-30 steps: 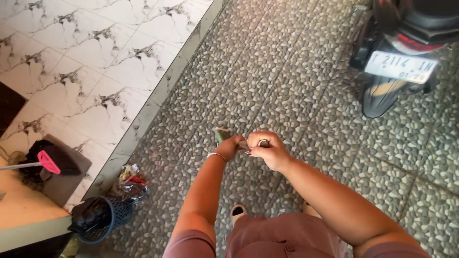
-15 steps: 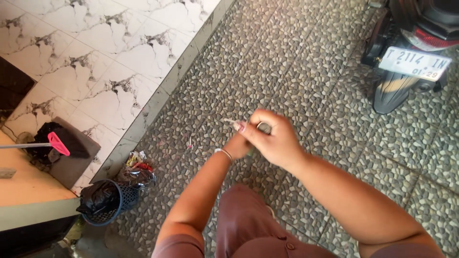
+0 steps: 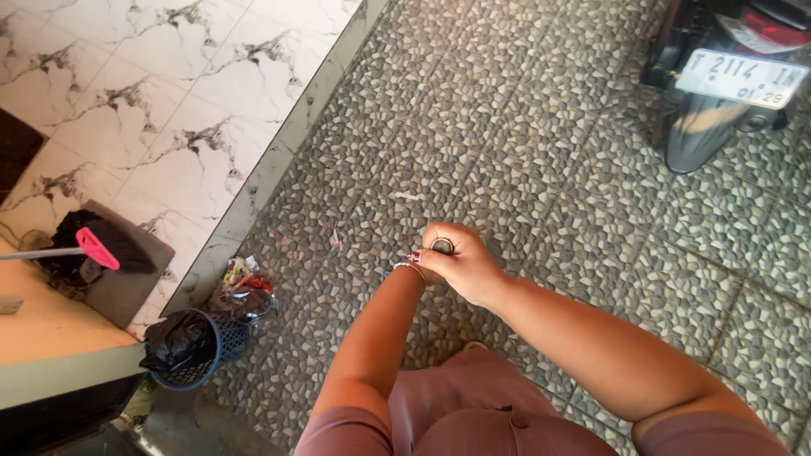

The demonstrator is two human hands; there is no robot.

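Broom handle (image 3: 442, 246) stands gripped inside the closed right hand (image 3: 460, 266), left hand (image 3: 414, 272) hidden beneath it.

Place: a home's front yard or carport, judged from the paving and what is kept there.
Ground: pebble-patterned floor tiles (image 3: 541, 169) are laid across the outdoor part.
Terrace: white marble-look tiles (image 3: 160, 110) are set on a raised step, edged by a grey kerb (image 3: 279, 160).
Vehicle: a parked motorbike (image 3: 718, 76) is seen from its rear.
Household items: a dark waste basket (image 3: 198, 350) with a black bag, a litter pile (image 3: 245, 295) just beside it, and a pink-headed broom (image 3: 93, 247) on a grey mat (image 3: 127, 283) are kept by the step.
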